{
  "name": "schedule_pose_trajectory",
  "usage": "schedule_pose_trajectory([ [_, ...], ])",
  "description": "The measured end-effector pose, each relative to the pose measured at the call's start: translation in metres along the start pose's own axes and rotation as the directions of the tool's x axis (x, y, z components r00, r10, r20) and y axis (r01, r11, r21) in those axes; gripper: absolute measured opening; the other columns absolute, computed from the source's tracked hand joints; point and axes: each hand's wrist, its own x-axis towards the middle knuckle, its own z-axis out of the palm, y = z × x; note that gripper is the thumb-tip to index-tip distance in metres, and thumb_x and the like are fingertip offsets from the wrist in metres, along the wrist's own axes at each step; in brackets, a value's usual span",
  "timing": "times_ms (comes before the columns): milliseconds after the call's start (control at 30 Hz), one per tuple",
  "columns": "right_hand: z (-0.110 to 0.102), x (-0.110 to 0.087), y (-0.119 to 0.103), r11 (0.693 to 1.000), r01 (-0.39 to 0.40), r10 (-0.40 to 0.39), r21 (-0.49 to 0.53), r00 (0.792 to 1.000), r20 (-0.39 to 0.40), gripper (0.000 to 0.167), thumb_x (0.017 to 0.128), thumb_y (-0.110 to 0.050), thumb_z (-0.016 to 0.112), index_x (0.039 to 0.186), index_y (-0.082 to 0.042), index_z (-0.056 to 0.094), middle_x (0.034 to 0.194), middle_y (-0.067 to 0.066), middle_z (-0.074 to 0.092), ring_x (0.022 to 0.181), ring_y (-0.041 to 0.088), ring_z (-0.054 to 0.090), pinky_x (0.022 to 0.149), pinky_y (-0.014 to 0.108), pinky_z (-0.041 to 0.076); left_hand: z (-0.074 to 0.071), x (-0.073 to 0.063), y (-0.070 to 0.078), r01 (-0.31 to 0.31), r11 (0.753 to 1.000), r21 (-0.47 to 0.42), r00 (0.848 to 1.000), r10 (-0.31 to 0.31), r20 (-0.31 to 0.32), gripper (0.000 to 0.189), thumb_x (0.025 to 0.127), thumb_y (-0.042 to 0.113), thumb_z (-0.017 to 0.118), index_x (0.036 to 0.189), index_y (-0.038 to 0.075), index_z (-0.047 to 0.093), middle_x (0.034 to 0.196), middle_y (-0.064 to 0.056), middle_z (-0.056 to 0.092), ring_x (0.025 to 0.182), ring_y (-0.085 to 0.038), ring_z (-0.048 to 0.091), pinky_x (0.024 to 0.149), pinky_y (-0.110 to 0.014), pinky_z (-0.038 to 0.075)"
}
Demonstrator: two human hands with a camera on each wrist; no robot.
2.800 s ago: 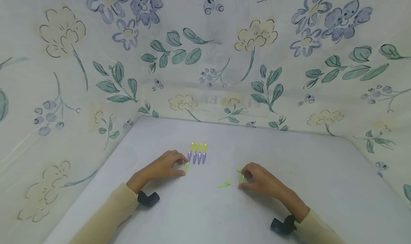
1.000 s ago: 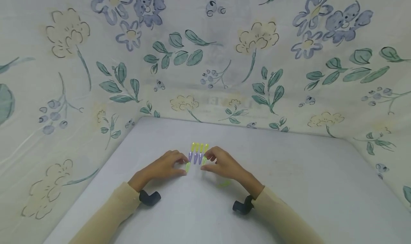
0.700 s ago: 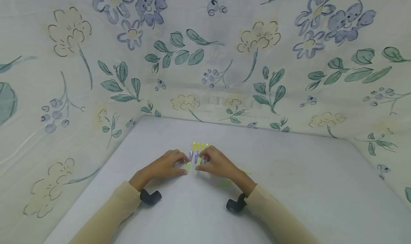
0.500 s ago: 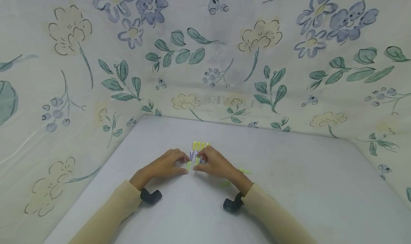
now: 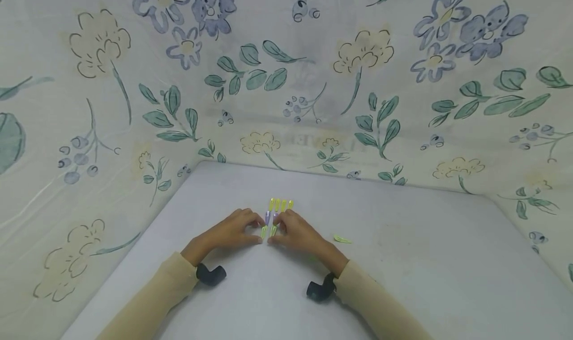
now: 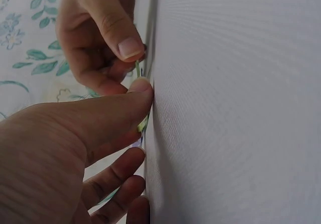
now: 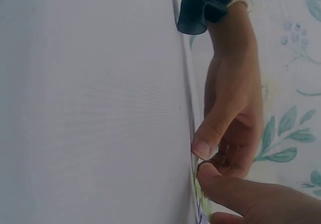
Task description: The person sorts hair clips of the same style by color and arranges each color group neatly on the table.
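In the head view, my left hand pinches a light green snap hair clip between thumb and finger, flat on the table. Just to its right, my right hand pinches a second green clip, nearly parallel to the first. Directly beyond them lie purple hair clips, partly hidden by the right hand's fingers. A row of yellow hair clips lies farther back, end to end with the purple ones. Both wrist views show the thumbs and fingertips close together, low over the tabletop.
Another green clip lies on the white table to the right of my right forearm. One more is mostly hidden beneath that forearm. Flower-printed sheeting stands along the table's back and sides. A dark band sits on each wrist.
My right hand has picked up a green clip at the right and brought it leftward, beside the left hand's clip, then slightly nearer. The left hand has stayed on its clip.
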Motion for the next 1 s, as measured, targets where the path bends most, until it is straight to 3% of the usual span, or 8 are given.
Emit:
schedule_pose_trajectory([
  [167,0.0014,-0.0028,0.0002,0.998,0.014,-0.014,-0.055,1.0,-0.001,0.048,0.082,-0.038,0.081,0.118,-0.011,0.065,0.095,-0.003,0.052,0.086,0.012,0.05,0.073,0.023,0.044,0.0,-0.0005,0.0002,-0.023,1.0,0.001,1.0,0.023,-0.004,0.038,0.086,0.033,0.078,0.118,0.017,0.064,0.109,0.003,0.062,0.106,-0.018,0.052,0.096,-0.043,0.046],
  [400,0.0023,-0.0052,-0.0007,0.995,0.035,-0.036,-0.09,0.999,-0.007,0.047,0.084,-0.038,0.08,0.12,-0.012,0.065,0.096,-0.003,0.052,0.086,0.012,0.05,0.073,0.023,0.044,0.0016,-0.0002,-0.0007,-0.005,1.0,0.007,1.0,0.005,-0.001,0.038,0.086,0.034,0.078,0.118,0.019,0.064,0.109,0.004,0.061,0.107,-0.017,0.051,0.097,-0.043,0.046],
  [600,0.003,-0.0055,-0.0003,0.994,0.048,-0.049,-0.103,0.999,-0.005,0.047,0.084,-0.039,0.079,0.12,-0.012,0.065,0.097,-0.003,0.052,0.086,0.011,0.049,0.073,0.023,0.043,0.003,0.0005,-0.0038,-0.003,1.0,0.011,1.0,0.003,0.001,0.038,0.086,0.036,0.078,0.118,0.02,0.064,0.109,0.006,0.061,0.108,-0.016,0.052,0.097,-0.043,0.046],
  [833,-0.0005,-0.0054,-0.0016,0.992,0.057,-0.057,-0.112,0.998,-0.003,0.048,0.085,-0.039,0.079,0.121,-0.011,0.065,0.099,-0.002,0.053,0.087,0.012,0.05,0.073,0.023,0.044,-0.0003,0.0002,-0.0013,-0.042,0.999,0.014,0.999,0.043,-0.008,0.039,0.087,0.035,0.077,0.119,0.017,0.064,0.11,0.003,0.062,0.108,-0.018,0.052,0.096,-0.043,0.045],
  [1000,0.0002,-0.0044,-0.0003,0.993,0.044,-0.044,-0.11,0.999,0.009,0.047,0.084,-0.039,0.08,0.121,-0.012,0.065,0.1,-0.002,0.054,0.088,0.011,0.051,0.074,0.023,0.045,0.0002,0.0013,-0.0011,-0.018,1.0,0.012,1.0,0.018,0.004,0.04,0.086,0.037,0.077,0.119,0.018,0.064,0.11,0.004,0.061,0.109,-0.018,0.052,0.097,-0.043,0.046],
])
